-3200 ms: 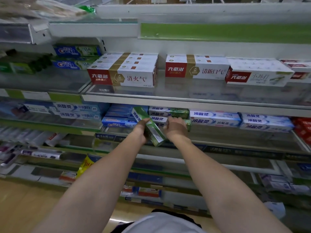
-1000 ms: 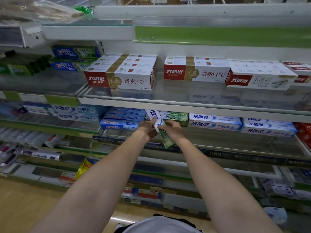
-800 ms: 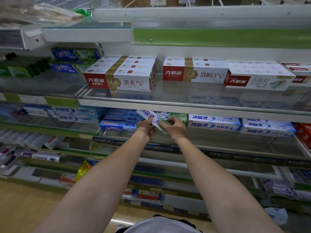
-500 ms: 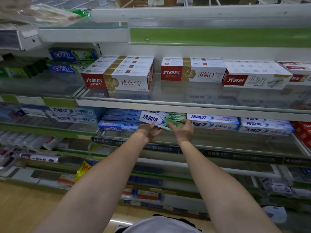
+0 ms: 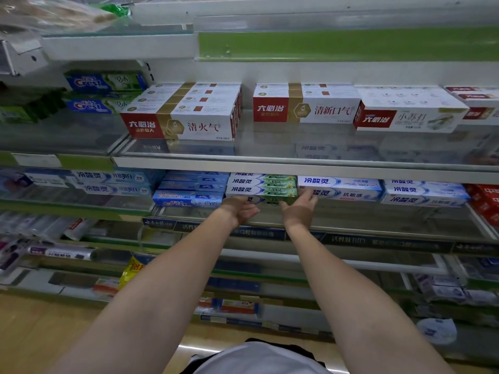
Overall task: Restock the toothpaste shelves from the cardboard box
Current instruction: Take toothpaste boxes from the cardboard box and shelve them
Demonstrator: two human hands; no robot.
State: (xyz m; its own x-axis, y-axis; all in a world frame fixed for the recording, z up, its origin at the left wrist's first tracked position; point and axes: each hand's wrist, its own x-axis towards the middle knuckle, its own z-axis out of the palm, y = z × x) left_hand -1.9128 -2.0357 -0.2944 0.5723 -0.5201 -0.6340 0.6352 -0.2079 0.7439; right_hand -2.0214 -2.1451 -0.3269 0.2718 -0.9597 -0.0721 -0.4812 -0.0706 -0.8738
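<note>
**Green toothpaste box at the shelf front, a hand at each end**

Glass shelves with white rails fill the frame from top to bottom, and a strip of wooden floor (image 5: 40, 333) shows at the lower left. On the middle shelf (image 5: 297, 168), across the upper half of the frame, sit white, red and gold toothpaste cartons (image 5: 183, 122), with blue Crest boxes (image 5: 102, 82) further to the upper left.

One shelf down, at the centre of the frame, is a stack of white-and-green toothpaste boxes (image 5: 263, 182) lying lengthwise. The frontmost green box (image 5: 270, 199) lies at the front of that stack, level and parallel to the shelf edge, resting on the glass. The left hand (image 5: 239, 210) is at its left end, fingers loosely curled under and against the box's front; whether it actually grips the box cannot be told. The right hand (image 5: 299, 209) is at the right end, palm turned up and fingers spread and fairly straight, the fingertips reaching up against the neighbouring white-and-blue boxes (image 5: 341, 188) just to the right; it is relaxed, not clenched round anything. The green box lies between the two hands, touching or nearly touching both.

Left of the stack are light blue boxes (image 5: 189, 195), just beside it. Red boxes (image 5: 483, 201) sit at the far right edge. Lower shelves hold blurred tubes and packets, among them a yellow packet (image 5: 132, 271) at the lower left.
</note>
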